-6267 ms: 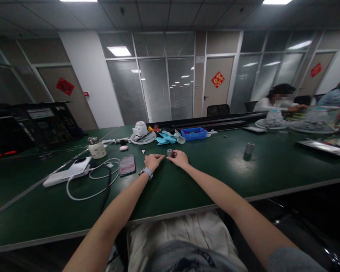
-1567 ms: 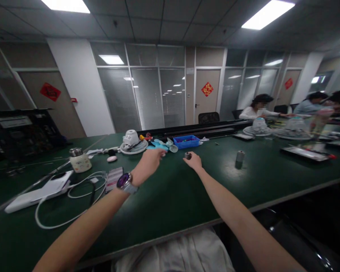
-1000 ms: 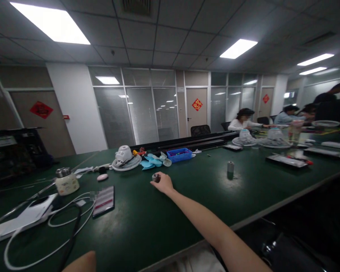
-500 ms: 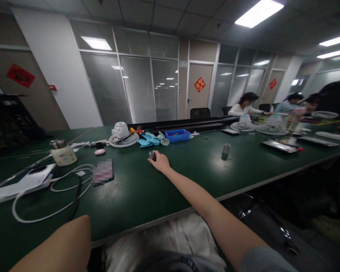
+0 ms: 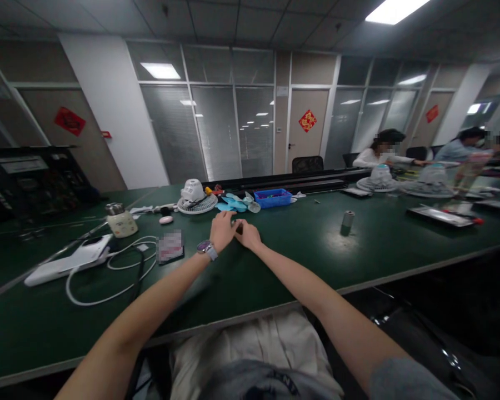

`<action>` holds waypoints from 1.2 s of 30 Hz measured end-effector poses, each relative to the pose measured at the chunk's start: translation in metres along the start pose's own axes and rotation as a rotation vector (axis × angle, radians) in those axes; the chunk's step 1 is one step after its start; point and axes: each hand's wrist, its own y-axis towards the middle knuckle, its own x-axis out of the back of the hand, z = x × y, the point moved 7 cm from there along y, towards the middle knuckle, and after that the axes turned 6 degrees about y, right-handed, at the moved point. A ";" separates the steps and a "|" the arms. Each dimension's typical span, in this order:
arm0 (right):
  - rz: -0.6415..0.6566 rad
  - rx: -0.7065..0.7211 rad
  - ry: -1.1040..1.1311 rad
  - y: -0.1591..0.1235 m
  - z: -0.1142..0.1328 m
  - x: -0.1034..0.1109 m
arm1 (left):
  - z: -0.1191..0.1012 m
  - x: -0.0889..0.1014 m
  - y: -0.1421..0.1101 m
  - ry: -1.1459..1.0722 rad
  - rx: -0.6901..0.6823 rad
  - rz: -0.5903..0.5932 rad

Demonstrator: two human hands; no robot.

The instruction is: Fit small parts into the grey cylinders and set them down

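Evidently, close finger work is the step in hand. From where I stand, the right hand (image 5: 249,235) and left hand (image 5: 222,231) meet over a smooth, dark green surface (image 5: 233,289): the right curls thumb and fingers round a small dark piece (image 5: 239,228), while the left reaches in beside it; whether the left grips anything, I cannot tell. The piece sits between them, mostly hidden, its shape unclear. The next move, I judge, calls for a steady right hold and light left fingertips. Well apart, to the right, stands a dull grey cylinder (image 5: 348,218), seemingly metal. Beyond lie rounded pale-blue blades (image 5: 233,203), a white fan housing (image 5: 192,191) and a straight-sided blue tray (image 5: 275,203).
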 end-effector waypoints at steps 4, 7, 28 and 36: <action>-0.040 0.012 -0.024 0.003 -0.002 -0.001 | 0.010 -0.003 0.004 -0.012 -0.013 -0.063; -0.037 0.021 -0.030 0.004 -0.003 -0.003 | 0.013 -0.005 0.011 -0.063 -0.028 -0.078; -0.090 -0.009 0.065 0.011 -0.018 0.001 | 0.057 -0.050 0.005 -0.138 -0.039 0.079; -0.375 -0.262 -0.053 0.016 -0.116 0.089 | 0.087 -0.052 0.010 -0.393 0.230 -0.047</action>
